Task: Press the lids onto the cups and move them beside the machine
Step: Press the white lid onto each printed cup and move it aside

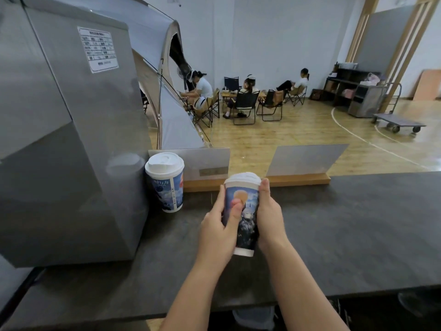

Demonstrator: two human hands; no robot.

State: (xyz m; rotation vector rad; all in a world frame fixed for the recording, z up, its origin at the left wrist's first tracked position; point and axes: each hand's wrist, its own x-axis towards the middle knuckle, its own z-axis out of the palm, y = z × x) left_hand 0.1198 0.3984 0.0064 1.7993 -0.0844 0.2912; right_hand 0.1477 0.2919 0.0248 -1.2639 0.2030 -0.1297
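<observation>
From the head camera, both hands clasp one tall paper cup with a blue printed picture and a white plastic lid (242, 211), held tilted above the dark grey stone-look counter (346, 235), its lidded top leaning away from the person. The left hand (220, 229) wraps the cup's left side, fingers curled behind it and the thumb laid across the printed front. The right hand (268, 218) closes round the right side, its fingers hidden behind the cup and one fingertip reaching up to just under the lid's rim. The lid sits on this cup, though blur hides whether it is fully seated. A second blue printed paper cup with a white sip lid (165, 181) stands upright on the counter, just beside the right face of the large grey metal machine (66, 139). Behind both cups, two grey sign panels in a long wooden base (257, 181) run along the counter's far edge. Beyond the counter, people sit on folding chairs (244, 105) on a wooden floor next to a grey tent (171, 111).
</observation>
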